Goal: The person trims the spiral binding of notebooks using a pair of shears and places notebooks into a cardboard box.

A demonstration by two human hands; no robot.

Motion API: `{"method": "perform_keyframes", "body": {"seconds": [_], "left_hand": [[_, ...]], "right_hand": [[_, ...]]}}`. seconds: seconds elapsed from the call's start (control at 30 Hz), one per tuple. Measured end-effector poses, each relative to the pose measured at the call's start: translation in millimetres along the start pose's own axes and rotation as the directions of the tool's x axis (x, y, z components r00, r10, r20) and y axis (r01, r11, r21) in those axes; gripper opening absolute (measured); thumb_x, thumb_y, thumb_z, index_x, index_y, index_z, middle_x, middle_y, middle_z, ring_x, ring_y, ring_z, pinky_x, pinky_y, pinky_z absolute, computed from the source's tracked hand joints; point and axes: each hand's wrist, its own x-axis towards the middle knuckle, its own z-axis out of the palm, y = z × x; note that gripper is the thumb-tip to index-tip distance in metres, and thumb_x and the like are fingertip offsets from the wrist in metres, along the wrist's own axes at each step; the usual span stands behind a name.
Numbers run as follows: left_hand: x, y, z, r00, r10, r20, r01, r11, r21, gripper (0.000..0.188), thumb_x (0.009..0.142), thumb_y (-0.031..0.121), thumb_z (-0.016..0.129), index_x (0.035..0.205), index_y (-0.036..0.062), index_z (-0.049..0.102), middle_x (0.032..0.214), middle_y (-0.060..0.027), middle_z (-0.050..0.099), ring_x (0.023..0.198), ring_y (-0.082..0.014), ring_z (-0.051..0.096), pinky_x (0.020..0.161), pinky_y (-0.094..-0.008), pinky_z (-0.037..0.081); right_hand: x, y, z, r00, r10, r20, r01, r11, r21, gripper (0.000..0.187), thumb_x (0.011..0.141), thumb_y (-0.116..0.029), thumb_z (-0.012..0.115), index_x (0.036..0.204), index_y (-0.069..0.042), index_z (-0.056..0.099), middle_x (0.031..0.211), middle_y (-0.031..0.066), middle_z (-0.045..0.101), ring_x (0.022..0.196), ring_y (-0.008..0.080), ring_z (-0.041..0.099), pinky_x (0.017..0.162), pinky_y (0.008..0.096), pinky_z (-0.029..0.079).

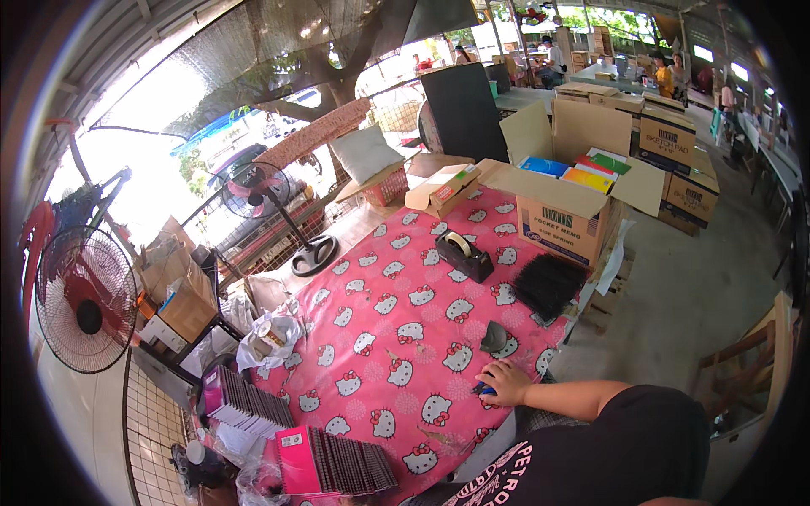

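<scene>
My right hand point(504, 384) rests at the near right edge of a table with a pink cartoon-cat cover point(422, 295). Its fingers are curled over a small blue object point(483, 389), mostly hidden under the palm, so its kind does not show. Just beyond the hand lies a small dark grey piece point(494, 336). A black tape dispenser point(464, 257) with a roll of tape stands farther back. To its right lies a flat bundle of thin black strands point(548, 287). My left hand is not in view.
Stacked spiral notebooks with pink point(299, 462) and purple point(218, 392) covers stand at the near left. An open carton point(557, 226) holding colourful pads sits at the far right, beside a smaller box point(443, 190). Fans point(89, 316) stand leftward; people work far behind.
</scene>
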Motion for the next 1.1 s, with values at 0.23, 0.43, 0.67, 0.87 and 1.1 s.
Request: {"method": "perform_keyframes", "body": {"seconds": [0.23,0.43,0.67,0.87,1.1], "left_hand": [[7.9,21.1,-13.4,0.954,-0.18,0.241,0.159,0.982,0.105,0.052,0.089,0.051,0.058,0.118,0.0097,0.066,0.121,-0.017,0.066,0.111,-0.0411,0.059,0.108,-0.0561,0.035],[2.4,8.2,-1.5,0.991,-0.066,0.117,0.053,0.993,0.105,0.051,0.088,0.051,0.059,0.118,0.0104,0.067,0.115,-0.0162,0.067,0.108,-0.0406,0.06,0.11,-0.0592,0.029],[-5.1,-7.9,13.5,0.997,-0.071,0.009,0.071,0.996,-0.058,0.044,0.086,0.049,0.062,0.103,0.0095,0.071,0.095,-0.0147,0.071,0.094,-0.037,0.064,0.108,-0.0604,0.028],[0.0,-13.3,14.4,0.998,0.05,0.041,-0.057,0.983,0.176,0.037,0.089,0.044,0.058,0.091,0.0089,0.069,0.081,-0.0131,0.068,0.08,-0.0374,0.061,0.103,-0.0613,0.031],[5.9,-20.2,9.0,0.982,-0.011,0.187,-0.019,0.987,0.159,0.037,0.089,0.045,0.057,0.1,0.0128,0.071,0.099,-0.0127,0.07,0.107,-0.0414,0.056,0.108,-0.0663,0.022]], "right_hand": [[-2.1,1.2,-1.0,1.0,0.008,-0.002,-0.008,1.0,0.021,0.053,0.082,-0.049,0.066,0.12,-0.012,0.061,0.117,0.0094,0.057,0.116,0.0279,0.052,0.105,0.0457,0.035],[-0.9,-0.9,-3.2,1.0,0.006,-0.006,-0.006,1.0,-0.002,0.053,0.082,-0.05,0.066,0.119,-0.012,0.061,0.117,0.009,0.057,0.116,0.0279,0.052,0.105,0.0452,0.035],[-0.6,-1.4,-2.5,1.0,-0.002,-0.009,0.001,1.0,-0.015,0.052,0.082,-0.05,0.066,0.119,-0.012,0.062,0.117,0.0091,0.058,0.116,0.0274,0.053,0.105,0.0448,0.035],[-2.5,1.3,0.3,0.999,-0.007,-0.033,0.007,1.0,-0.017,0.054,0.08,-0.049,0.067,0.119,-0.013,0.061,0.116,0.009,0.058,0.116,0.0283,0.052,0.105,0.0466,0.035],[0.5,-4.0,1.4,0.999,-0.011,-0.045,0.011,1.0,0.013,0.053,0.081,-0.049,0.067,0.119,-0.013,0.061,0.116,0.0088,0.058,0.116,0.028,0.052,0.105,0.046,0.035]]}}
